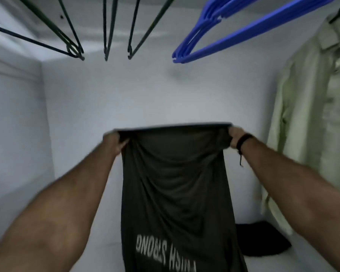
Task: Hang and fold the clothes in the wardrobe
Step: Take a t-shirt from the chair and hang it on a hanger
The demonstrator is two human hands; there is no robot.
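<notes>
White wardrobe walls (126, 99) face you as your left hand (114, 143) and right hand (236, 138) each grip an end of the dark T-shirt (175, 183) hanging stretched between them, below the hangers (214, 34).

Bare forearms, black wristband (243, 142) on right

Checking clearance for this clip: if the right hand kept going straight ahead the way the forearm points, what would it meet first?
Probably the wardrobe's back wall. The right hand, gripping the dark T-shirt, has nothing visible ahead of it; depth is unclear.
</notes>
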